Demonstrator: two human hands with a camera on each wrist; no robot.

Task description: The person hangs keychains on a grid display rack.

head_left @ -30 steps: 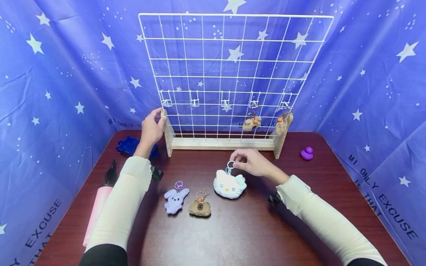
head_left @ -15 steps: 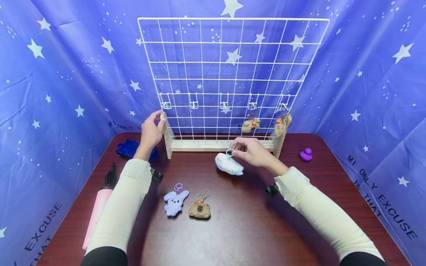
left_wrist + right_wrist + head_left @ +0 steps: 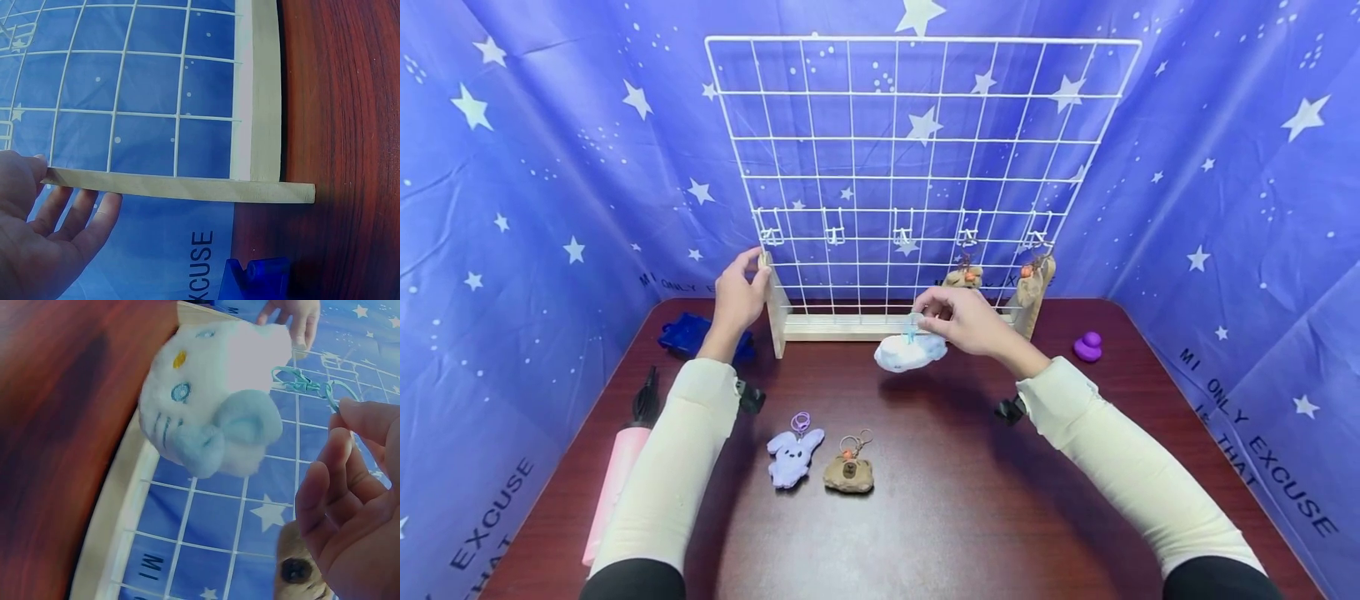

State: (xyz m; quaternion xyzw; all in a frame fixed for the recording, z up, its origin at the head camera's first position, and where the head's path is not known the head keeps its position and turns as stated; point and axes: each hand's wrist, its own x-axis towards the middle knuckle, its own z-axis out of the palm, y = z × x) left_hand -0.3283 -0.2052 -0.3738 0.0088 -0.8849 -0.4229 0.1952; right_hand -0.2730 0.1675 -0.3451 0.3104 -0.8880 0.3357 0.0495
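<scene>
Head view: at centre, we find the right hand (image 3: 964, 321) pinching the ring (image 3: 339, 394) of a white plush (image 3: 910, 353), which hangs above the table (image 3: 970, 517), before the rack (image 3: 925, 40). Left of centre, the left hand (image 3: 739, 298) grips the post (image 3: 775, 312); in the left wrist view we see thumb and fingers on either side of the wood. The right wrist view shows us the plush's face at upper left. Right of centre, two brown charms (image 3: 1030, 289) hang from hooks (image 3: 967, 237). At lower centre, a lilac bunny (image 3: 792, 462) lies just beside a brown bear (image 3: 850, 477). Farther out, we note a blue object (image 3: 685, 335) and pink tube (image 3: 617, 492) at left, a purple duck (image 3: 1087, 347) at right, and a starry curtain (image 3: 550, 142) behind.
</scene>
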